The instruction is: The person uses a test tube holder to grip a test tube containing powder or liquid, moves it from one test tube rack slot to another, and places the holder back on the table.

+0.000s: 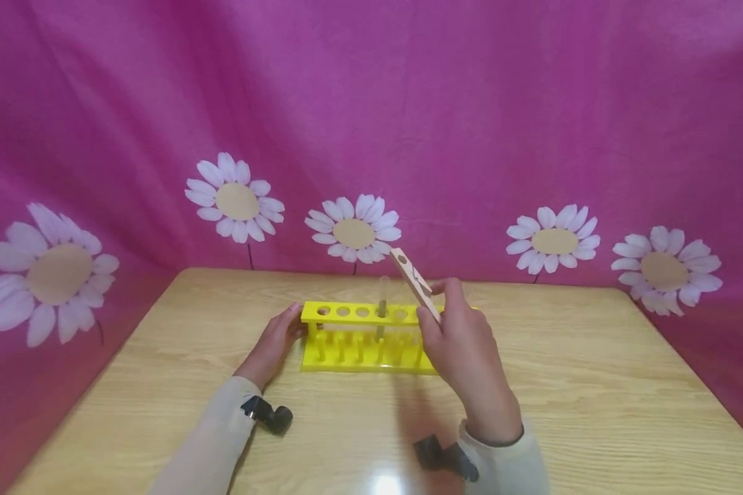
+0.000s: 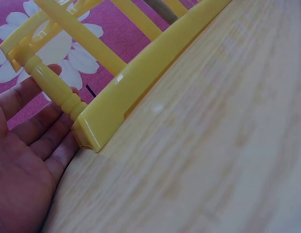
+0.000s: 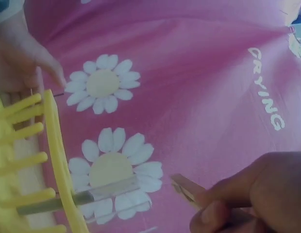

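Observation:
A yellow test tube rack (image 1: pixel 347 369) stands on the table, its top bar pierced by a row of holes. One clear glass test tube (image 1: pixel 384 287) with dark grey-green contents stands upright in a middle hole, its upper part above the bar. My left hand (image 1: pixel 277 344) is at the rack's left end; in the left wrist view its fairly straight fingers (image 2: pixel 36 128) lie against the turned end post (image 2: pixel 51 85). Above the rack's right part, my right hand (image 1: pixel 467 340) grips a wooden test tube holder (image 1: pixel 415 280). The holder's tip points up and left, apart from the tube.
The light wood-grain table (image 1: pixel 582 399) extends to both sides of the rack. Behind it hangs a pink cloth (image 1: pixel 446 137) printed with white daisies, and the right wrist view shows lettering on it. A black camera mount (image 1: pixel 269 414) sits on each sleeve.

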Motion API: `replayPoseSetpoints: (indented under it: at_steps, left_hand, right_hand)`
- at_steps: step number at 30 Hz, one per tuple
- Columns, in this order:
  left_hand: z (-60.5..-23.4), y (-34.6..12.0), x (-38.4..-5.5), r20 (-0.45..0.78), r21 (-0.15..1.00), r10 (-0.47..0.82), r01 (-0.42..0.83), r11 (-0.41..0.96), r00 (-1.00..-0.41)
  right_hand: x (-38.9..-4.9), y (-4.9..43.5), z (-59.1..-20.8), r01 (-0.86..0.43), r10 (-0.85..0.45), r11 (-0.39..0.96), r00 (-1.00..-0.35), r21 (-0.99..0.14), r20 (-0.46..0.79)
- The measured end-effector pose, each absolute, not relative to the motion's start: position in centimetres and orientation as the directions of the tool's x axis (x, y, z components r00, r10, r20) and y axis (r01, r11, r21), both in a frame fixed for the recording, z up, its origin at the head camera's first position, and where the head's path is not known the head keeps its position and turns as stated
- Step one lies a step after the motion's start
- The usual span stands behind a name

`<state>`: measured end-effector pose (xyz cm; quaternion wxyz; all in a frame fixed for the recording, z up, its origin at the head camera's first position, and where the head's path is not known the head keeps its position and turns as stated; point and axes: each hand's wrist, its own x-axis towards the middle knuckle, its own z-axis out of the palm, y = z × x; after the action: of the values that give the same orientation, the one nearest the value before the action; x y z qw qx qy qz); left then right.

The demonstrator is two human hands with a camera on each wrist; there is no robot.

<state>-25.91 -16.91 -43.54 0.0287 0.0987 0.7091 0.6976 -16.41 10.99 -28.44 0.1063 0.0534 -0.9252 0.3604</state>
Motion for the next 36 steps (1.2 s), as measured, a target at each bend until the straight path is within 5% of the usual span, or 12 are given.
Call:
replayPoseSetpoints:
  at_steps: [36]
  left_hand:
    - [-43.6, -16.7, -26.0, 0.125, 0.992, 0.196, 0.123, -0.021, -0.973]
  right_hand:
    - [-17.5, 9.9, -29.0, -0.205, 0.046, 0.709, -0.941, -0.675, 0.334]
